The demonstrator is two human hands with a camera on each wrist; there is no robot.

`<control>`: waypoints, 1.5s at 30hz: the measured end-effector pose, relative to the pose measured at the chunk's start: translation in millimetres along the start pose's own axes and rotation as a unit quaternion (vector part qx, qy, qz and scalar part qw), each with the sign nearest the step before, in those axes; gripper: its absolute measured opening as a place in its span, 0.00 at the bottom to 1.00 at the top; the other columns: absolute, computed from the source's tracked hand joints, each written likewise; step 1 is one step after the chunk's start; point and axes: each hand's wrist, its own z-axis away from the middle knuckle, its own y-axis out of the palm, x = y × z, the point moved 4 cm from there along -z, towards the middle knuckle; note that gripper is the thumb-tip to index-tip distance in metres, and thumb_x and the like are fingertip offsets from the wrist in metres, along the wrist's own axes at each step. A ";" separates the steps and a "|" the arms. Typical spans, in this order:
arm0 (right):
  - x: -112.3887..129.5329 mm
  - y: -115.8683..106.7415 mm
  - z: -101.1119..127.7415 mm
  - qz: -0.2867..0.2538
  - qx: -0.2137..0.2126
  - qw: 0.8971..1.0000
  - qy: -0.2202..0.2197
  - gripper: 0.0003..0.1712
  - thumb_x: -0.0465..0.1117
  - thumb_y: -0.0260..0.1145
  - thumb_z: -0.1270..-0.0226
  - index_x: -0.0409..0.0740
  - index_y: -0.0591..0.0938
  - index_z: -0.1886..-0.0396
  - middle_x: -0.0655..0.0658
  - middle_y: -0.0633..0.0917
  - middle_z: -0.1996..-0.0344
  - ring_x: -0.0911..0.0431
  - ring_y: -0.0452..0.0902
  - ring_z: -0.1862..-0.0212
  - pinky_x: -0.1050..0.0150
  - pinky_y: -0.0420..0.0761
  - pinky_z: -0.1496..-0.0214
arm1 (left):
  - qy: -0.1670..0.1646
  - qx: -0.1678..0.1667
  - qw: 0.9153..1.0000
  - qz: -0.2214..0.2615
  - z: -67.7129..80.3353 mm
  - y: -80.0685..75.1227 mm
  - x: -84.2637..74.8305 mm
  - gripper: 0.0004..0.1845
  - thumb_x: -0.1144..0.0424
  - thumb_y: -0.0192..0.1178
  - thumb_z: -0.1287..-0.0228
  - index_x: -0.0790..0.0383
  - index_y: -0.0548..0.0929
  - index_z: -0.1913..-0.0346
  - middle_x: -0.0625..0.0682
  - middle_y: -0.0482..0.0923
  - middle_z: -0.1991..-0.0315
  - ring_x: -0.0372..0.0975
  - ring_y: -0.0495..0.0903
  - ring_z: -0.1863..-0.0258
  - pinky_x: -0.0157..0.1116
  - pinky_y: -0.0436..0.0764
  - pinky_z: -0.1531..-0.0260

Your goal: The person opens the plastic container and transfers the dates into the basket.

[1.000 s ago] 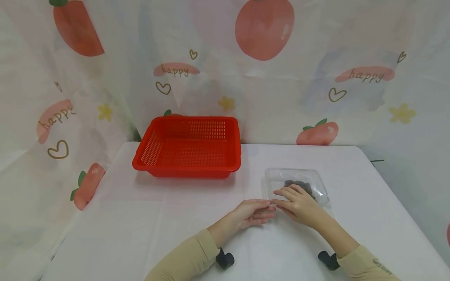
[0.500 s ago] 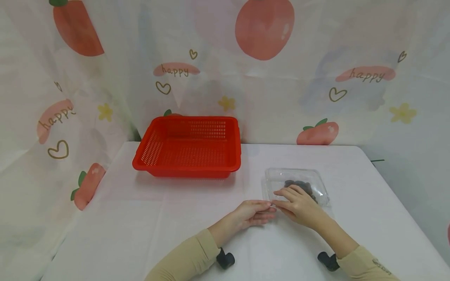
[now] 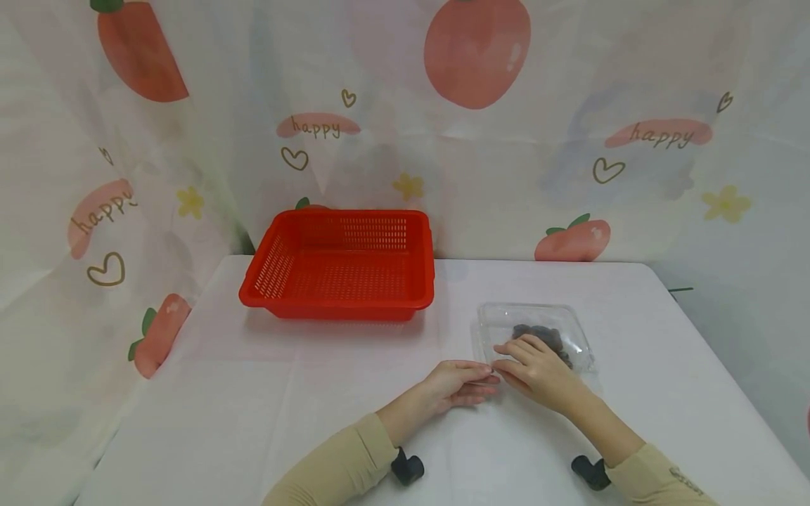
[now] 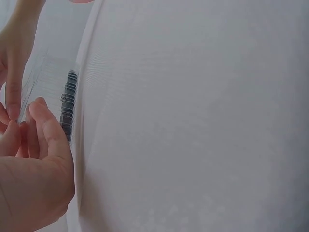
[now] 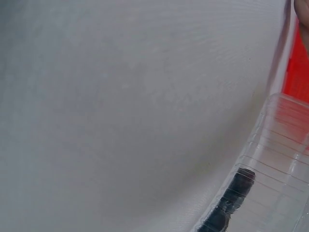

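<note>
White table (image 3: pixel 316 393) with a red perforated basket (image 3: pixel 338 263) at the back. Clear plastic clamshell box (image 3: pixel 534 330) of dark bits sits right of centre. Right hand (image 3: pixel 538 369) lies flat on its lid, fingers relaxed. Left hand (image 3: pixel 452 385) touches its near-left corner, fingers loosely straight.

We read "happy" on the curtain (image 3: pixel 405 140) four times: at 9, 11 and 2 o'clock; faint letters on the right sleeve (image 3: pixel 686 481) stay unreadable.
</note>
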 end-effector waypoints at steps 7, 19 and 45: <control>0.3 0.3 0.2 -0.004 -0.005 1.000 0.005 0.29 0.49 0.39 0.25 0.43 0.84 0.70 0.45 0.82 0.65 0.51 0.76 0.62 0.55 0.70 0.52 | 0.003 -0.004 1.000 0.001 -0.8 -1.1 0.5 0.13 0.59 0.61 0.42 0.61 0.83 0.56 0.56 0.84 0.62 0.43 0.83 0.62 0.37 0.80 0.63; 0.8 -0.3 -2.4 0.006 -0.003 1.000 -0.010 0.29 0.47 0.38 0.25 0.43 0.83 0.71 0.45 0.81 0.66 0.51 0.76 0.62 0.55 0.70 0.52 | 0.026 -0.003 1.000 -0.013 -1.7 0.9 -4.1 0.12 0.61 0.60 0.41 0.64 0.83 0.57 0.57 0.84 0.63 0.43 0.84 0.63 0.37 0.80 0.65; 3.1 -1.0 -4.6 0.045 -0.021 0.997 -0.064 0.27 0.41 0.36 0.24 0.42 0.81 0.72 0.48 0.79 0.69 0.55 0.74 0.64 0.57 0.70 0.54 | 0.061 -0.022 0.996 -0.057 0.7 7.9 -9.1 0.10 0.64 0.57 0.39 0.66 0.84 0.60 0.57 0.84 0.67 0.43 0.84 0.67 0.35 0.81 0.71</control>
